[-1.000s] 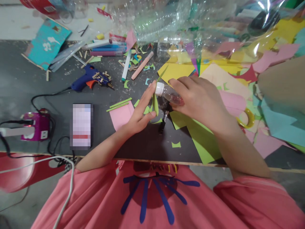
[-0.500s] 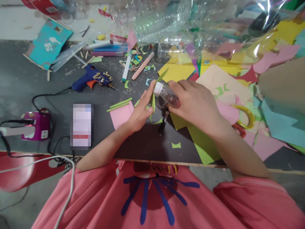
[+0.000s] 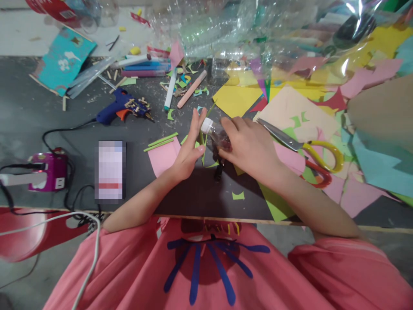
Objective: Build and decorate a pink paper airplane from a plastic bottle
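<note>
My right hand (image 3: 247, 142) is closed around a small clear plastic bottle (image 3: 217, 132), its white cap (image 3: 207, 125) pointing left. My left hand (image 3: 189, 153) stands on edge beside the cap with fingers stretched out. A narrow green paper piece (image 3: 202, 140) shows between the left palm and the bottle, partly hidden. Below the bottle is a small dark object (image 3: 218, 172) whose kind I cannot make out. A pink paper sheet (image 3: 163, 156) with thin green strips (image 3: 161, 141) lies left of my left hand.
Scissors (image 3: 298, 144) with yellow and red handles lie right of my right hand among paper scraps. A blue glue gun (image 3: 121, 104), a phone (image 3: 110, 171) and a purple box with cables (image 3: 48, 171) are on the left. Clear plastic bottles (image 3: 209, 32) and markers (image 3: 192, 89) lie farther back.
My right hand and the bottle have shifted left, pressing closer to my left hand. The green paper has turned and shows less. More of the scissors is uncovered.
</note>
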The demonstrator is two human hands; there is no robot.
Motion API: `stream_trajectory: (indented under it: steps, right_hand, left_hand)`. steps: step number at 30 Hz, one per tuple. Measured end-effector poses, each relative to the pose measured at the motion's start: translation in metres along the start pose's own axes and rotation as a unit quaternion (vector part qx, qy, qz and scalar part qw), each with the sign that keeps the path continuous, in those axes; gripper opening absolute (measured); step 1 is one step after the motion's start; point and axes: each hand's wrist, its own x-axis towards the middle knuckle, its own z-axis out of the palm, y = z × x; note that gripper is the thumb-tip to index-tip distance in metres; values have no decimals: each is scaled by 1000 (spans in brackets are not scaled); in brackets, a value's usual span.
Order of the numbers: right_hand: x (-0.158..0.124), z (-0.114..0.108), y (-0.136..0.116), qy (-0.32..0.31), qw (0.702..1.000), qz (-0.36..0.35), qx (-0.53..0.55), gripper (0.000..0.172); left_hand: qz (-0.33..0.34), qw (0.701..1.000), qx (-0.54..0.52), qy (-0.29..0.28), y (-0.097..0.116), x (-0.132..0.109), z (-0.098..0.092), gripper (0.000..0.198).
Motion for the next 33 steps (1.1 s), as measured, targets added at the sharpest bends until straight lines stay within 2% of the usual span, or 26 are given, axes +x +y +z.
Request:
stream_trajectory:
  steps: [5,9,12,16,19,28,33]
  right_hand:
    - [-1,1,-3,-6,1000,-11,2,42]
    - [-7,3,-15,-25,996,-78,21,37]
    - [-11,6,-24,-35,994,-106,17,36]
    - [-13,10,-28,-23,992,-125,3,34]
    - [-12,13,-28,-18,991,-131,-6,34]
    - [-13,15,-29,-7,991,-136,-16,33]
    - [-9,7,-25,-42,989,-144,17,33]
  left_hand:
    - [-13,1000,-2,10,5,1,-2,71]
    - [-6,995,11,100,5,8,-11,57]
    - [-19,989,78,124,-2,11,-15,59]
    - [-56,976,152,143,-6,10,-11,52]
    - [-36,978,144,148,0,9,-5,51]
    - [-2,989,95,113,10,9,-2,67]
    - [-44,992,50,110,13,10,-3,74]
